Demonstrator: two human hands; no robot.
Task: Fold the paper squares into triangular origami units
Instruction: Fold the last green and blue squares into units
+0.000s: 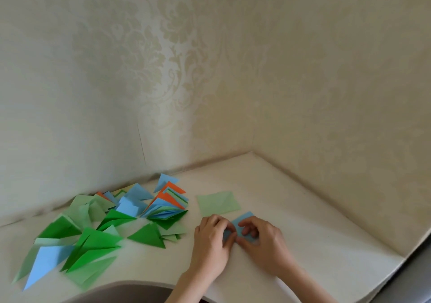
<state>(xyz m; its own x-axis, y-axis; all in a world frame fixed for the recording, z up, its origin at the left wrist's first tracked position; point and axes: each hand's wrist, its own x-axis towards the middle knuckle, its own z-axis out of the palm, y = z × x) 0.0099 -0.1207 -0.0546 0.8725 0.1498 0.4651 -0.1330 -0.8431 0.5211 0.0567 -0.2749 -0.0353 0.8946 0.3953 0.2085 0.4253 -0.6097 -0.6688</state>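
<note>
Both hands, L & R, pinch blue paper w/ curled fingers.

Both hands sit near the front edge of the table, side by side: left hand just left of the right hand, fingertips meeting over a small paper piece that lies on the tabletop between them. Just behind the hands lies a flat paper square, apart from them. Off to the left spreads the heap of folded triangles (some overlapping, some loose at the near-left edge), and at the heap's back right a fanned stack of folded papers stands beside the square. The wall closes in behind and to the right, meeting at the table's far corner.
</note>
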